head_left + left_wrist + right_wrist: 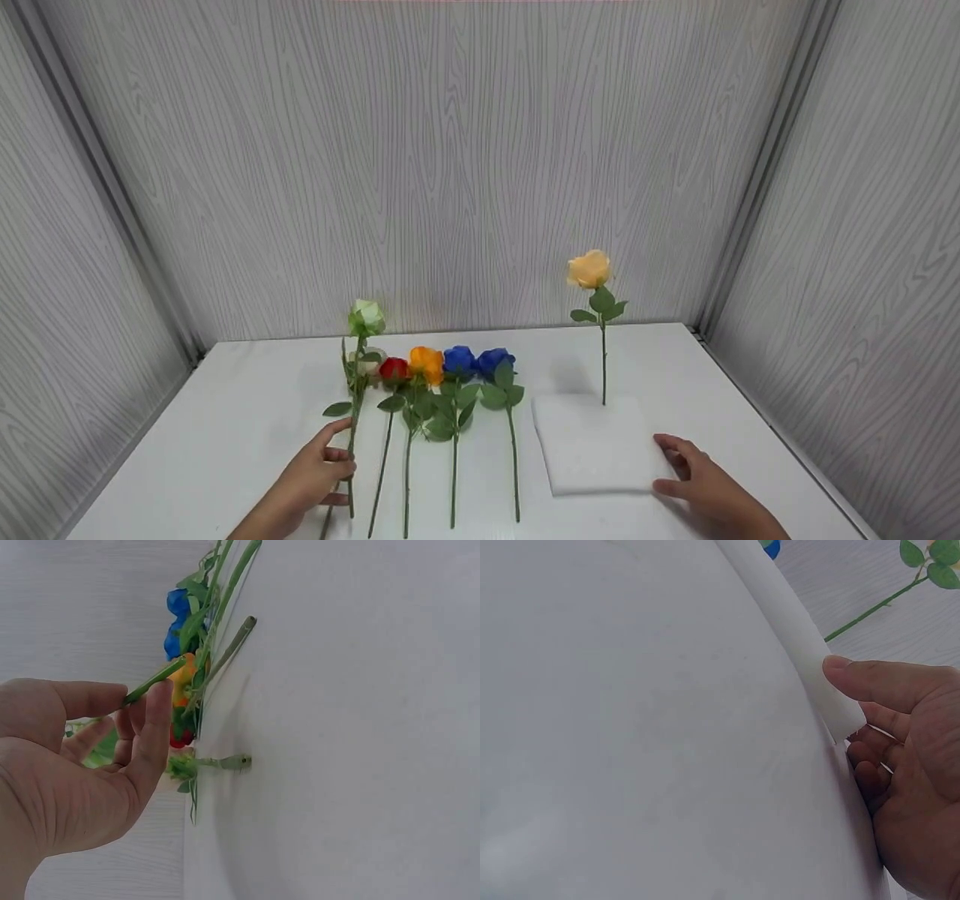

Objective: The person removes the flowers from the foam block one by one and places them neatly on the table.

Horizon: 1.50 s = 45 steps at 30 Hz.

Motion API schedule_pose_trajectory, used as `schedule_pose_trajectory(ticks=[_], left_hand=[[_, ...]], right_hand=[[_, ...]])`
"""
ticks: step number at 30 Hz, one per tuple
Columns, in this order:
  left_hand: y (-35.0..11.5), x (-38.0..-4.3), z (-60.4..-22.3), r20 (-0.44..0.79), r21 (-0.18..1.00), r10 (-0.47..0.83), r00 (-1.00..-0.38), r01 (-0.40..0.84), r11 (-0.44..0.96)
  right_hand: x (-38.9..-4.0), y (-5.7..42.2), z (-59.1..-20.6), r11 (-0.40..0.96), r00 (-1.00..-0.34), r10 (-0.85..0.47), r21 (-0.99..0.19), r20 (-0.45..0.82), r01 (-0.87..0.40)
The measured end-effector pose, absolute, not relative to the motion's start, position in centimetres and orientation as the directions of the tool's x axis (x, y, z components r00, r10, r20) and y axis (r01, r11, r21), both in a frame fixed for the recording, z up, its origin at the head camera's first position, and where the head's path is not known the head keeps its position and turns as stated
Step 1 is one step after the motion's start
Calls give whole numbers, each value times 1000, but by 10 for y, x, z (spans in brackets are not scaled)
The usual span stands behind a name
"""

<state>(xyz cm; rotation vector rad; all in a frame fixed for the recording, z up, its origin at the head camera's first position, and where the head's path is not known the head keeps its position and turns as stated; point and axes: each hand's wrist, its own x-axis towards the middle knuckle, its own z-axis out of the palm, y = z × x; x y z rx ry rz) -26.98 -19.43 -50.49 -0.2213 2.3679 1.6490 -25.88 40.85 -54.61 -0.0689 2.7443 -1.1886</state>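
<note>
In the head view, my left hand (309, 474) pinches the stem of a pale green-white rose (366, 319), raised with its bloom up. The left wrist view shows the cut stem end (161, 679) between thumb and fingers. A white foam block (596, 457) lies flat at the right, and a peach rose (589, 269) stands upright in its far part. My right hand (701, 480) rests at the block's right side, fingers loosely bent; in the right wrist view its thumb (847, 673) lies against the block near the corner.
Between the hands lie a red rose (394, 368), an orange rose (427, 365) and two blue roses (459, 361), stems toward me. A whitish rose (373, 360) lies partly behind the raised one. Grey wood-grain panels (450, 165) enclose the white table (202, 442).
</note>
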Motion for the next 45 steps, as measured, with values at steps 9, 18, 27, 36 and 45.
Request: schedule_pose_trajectory(ticks=[9,18,27,36,45], left_hand=[[-218,-267,-506,-318,889,39,-947,-283,361],[-238,-268,-517,-349,881,21,-937,-320,349],[-244,-266,-519,-373,862,6,-928,-344,371],[-249,-269,-522,-398,833,-14,-917,-368,413],[-254,-275,-526,-388,802,-29,-921,-353,481]], right_hand=[[-262,408,-549,686,-988,-73,-726,-136,49],[-262,407,-549,700,-991,-60,-713,-121,45],[-261,409,-549,709,-991,-75,-705,-111,25],[-263,408,-549,699,-989,-58,-713,-135,57],[-261,407,-549,726,-992,-48,-686,-120,47]])
